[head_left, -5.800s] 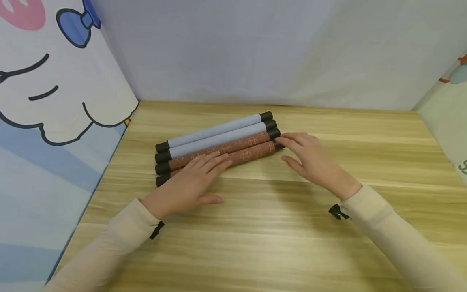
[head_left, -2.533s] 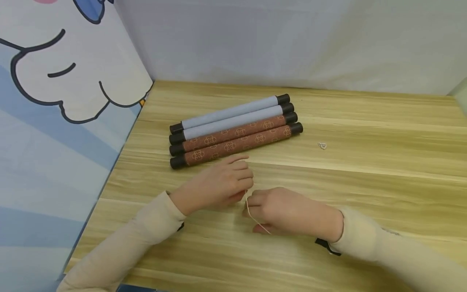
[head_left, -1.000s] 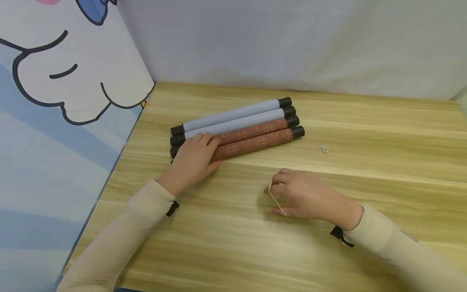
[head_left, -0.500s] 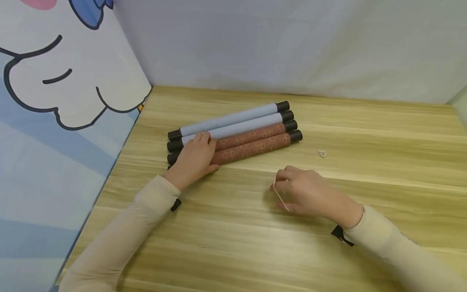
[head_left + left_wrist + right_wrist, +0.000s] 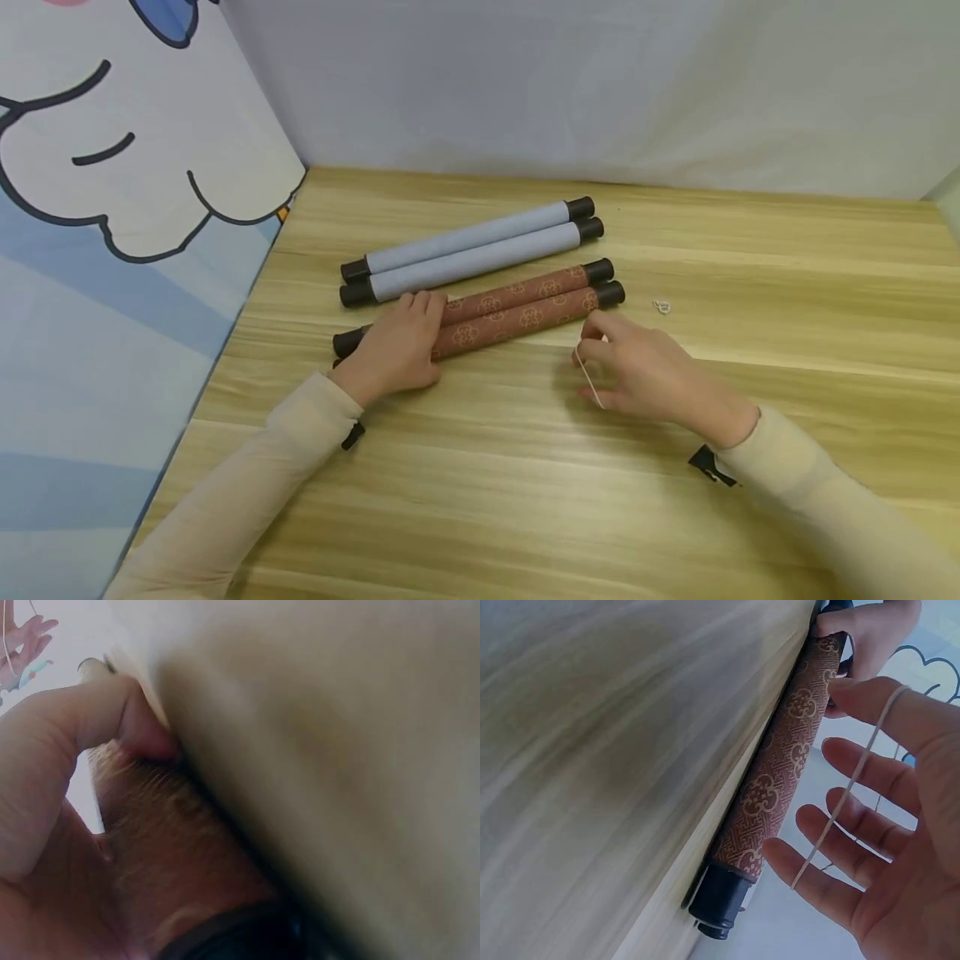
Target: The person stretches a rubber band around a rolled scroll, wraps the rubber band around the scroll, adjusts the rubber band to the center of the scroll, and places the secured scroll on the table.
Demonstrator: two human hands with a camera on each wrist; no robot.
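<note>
Left hand [image 5: 397, 346] had its fingers curled over two brown flower-patterned scrolls [image 5: 517, 308], gripping them near their left ends, with the thumb down on the near side. Right hand [image 5: 645, 371] was spread pretty wide, a thin white loop [image 5: 846, 792] stretched across it from thumb to little finger. That hand sat just beside the right part of the nearer scroll; couldn't tell if any fingertip actually touched it. Those two lay side by side on the wood-grain tabletop [image 5: 480, 467], right ends angled away from the person, black caps on the ends. Two pale blue scrolls [image 5: 474, 249], black-capped too, lay together just behind, with a narrow gap between the pairs. Small white coil [image 5: 661, 307] lay off to the right of the scroll ends. Cartoon-print sheet [image 5: 60, 192] ran along the left, plain pale backdrop [image 5: 562, 92] across the back.
</note>
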